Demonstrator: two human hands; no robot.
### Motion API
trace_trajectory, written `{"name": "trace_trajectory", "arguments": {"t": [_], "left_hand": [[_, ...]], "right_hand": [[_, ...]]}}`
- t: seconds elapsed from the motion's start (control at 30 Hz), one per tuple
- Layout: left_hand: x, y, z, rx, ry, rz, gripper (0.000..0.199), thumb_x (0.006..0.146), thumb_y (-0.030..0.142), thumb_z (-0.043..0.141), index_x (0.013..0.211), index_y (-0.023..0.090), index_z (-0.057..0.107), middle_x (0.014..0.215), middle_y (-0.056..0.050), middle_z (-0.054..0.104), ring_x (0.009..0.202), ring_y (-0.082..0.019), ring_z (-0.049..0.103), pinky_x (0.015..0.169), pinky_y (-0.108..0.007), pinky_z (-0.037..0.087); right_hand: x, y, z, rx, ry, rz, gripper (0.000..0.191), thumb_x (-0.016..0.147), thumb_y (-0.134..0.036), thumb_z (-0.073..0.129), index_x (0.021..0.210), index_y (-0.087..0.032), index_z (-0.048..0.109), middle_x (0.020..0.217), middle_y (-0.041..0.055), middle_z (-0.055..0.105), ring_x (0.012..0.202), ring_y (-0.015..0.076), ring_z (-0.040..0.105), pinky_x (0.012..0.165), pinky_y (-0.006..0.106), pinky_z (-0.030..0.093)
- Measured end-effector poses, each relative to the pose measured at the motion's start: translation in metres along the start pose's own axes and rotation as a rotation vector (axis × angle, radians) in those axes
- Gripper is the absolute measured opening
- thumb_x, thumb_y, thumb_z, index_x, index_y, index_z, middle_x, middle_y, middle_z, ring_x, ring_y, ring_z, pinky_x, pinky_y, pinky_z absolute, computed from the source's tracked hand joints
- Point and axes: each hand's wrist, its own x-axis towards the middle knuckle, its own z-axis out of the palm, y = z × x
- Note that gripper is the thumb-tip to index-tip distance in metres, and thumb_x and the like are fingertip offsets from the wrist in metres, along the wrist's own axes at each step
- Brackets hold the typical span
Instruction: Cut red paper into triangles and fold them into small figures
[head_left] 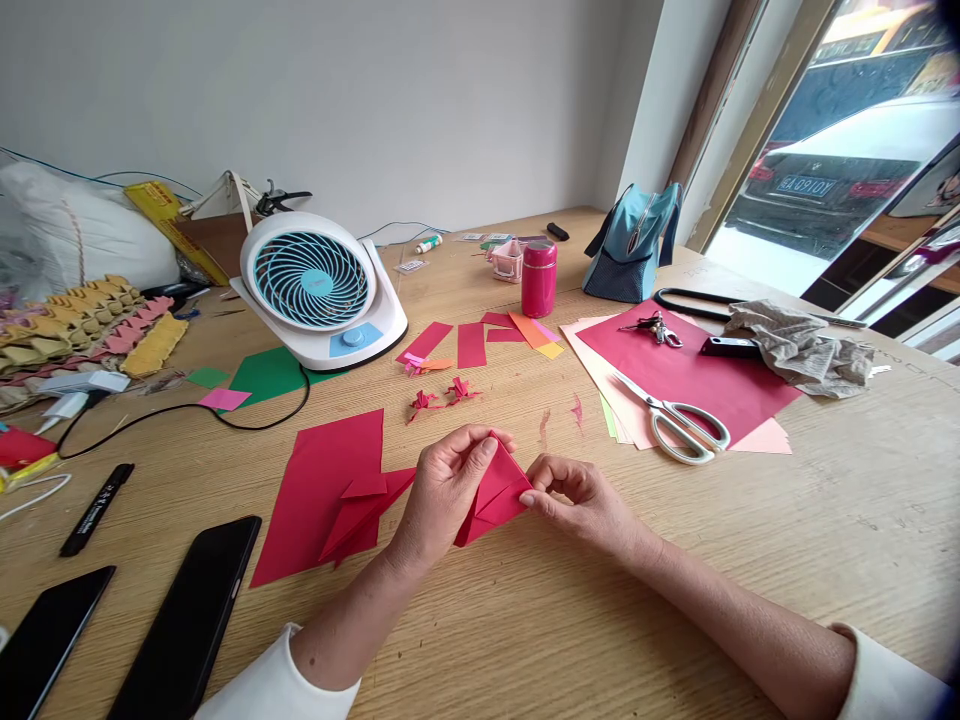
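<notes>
here, left fingers [478, 463] pinch folded red paper [501, 492] at the top, right fingers [547, 505] its right corner.

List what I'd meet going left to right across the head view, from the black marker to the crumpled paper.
Black marker → fan → left hand → folded red paper → right hand → scissors → crumpled paper.
</notes>
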Motion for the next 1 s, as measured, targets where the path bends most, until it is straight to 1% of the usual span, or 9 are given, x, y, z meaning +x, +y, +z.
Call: {"name": "trace_trajectory", "arguments": {"t": [0.27,0.57,0.83,0.9,1.0], "left_hand": [[0.0003,-0.003,-0.0001,0.004,0.008,0.019,0.023,0.089,0.039,0.064,0.094,0.019,0.076,0.096,-0.006,0.076,0.093,-0.02,0.067,0.089,-0.028,0.048],[-0.0011,-0.0044,0.0003,0.02,0.025,0.023,0.022,0.09,0.037,0.065,0.094,0.019,0.077,0.097,-0.005,0.076,0.096,-0.02,0.067,0.094,-0.029,0.048],[-0.0017,-0.0075,0.0014,-0.007,0.041,0.037,0.021,0.09,0.035,0.065,0.095,0.019,0.077,0.096,-0.005,0.077,0.094,-0.018,0.068,0.091,-0.027,0.049],[-0.002,-0.0074,0.0021,-0.032,0.047,0.036,0.021,0.09,0.035,0.065,0.094,0.019,0.077,0.095,-0.005,0.077,0.091,-0.018,0.069,0.088,-0.026,0.05],[-0.0037,-0.0068,0.0045,-0.066,0.055,0.02,0.02,0.09,0.034,0.064,0.094,0.019,0.077,0.094,-0.004,0.077,0.086,-0.016,0.068,0.083,-0.025,0.05]], "right_hand": [[-0.0016,-0.0012,0.0,-0.068,0.012,-0.076,0.034,0.086,-0.048,0.069,0.072,-0.018,0.061,0.074,0.0015,0.064,0.069,0.0138,0.057,0.067,0.026,0.045],[-0.0013,-0.0072,0.0003,-0.107,0.035,-0.1,0.032,0.087,-0.044,0.068,0.071,-0.018,0.061,0.075,0.0023,0.064,0.07,0.0148,0.058,0.069,0.028,0.046],[-0.0025,-0.0033,0.0001,-0.146,0.043,-0.134,0.029,0.089,-0.039,0.067,0.071,-0.018,0.059,0.076,0.0021,0.063,0.071,0.0148,0.059,0.07,0.028,0.046],[-0.0026,-0.0028,0.0004,-0.151,0.054,-0.137,0.025,0.089,-0.038,0.067,0.076,-0.019,0.059,0.078,0.002,0.063,0.073,0.0151,0.059,0.071,0.028,0.046],[-0.0027,-0.0044,0.0007,-0.14,0.094,-0.147,0.021,0.087,-0.038,0.07,0.091,-0.02,0.06,0.087,0.0026,0.063,0.078,0.0155,0.058,0.074,0.029,0.047]]}}
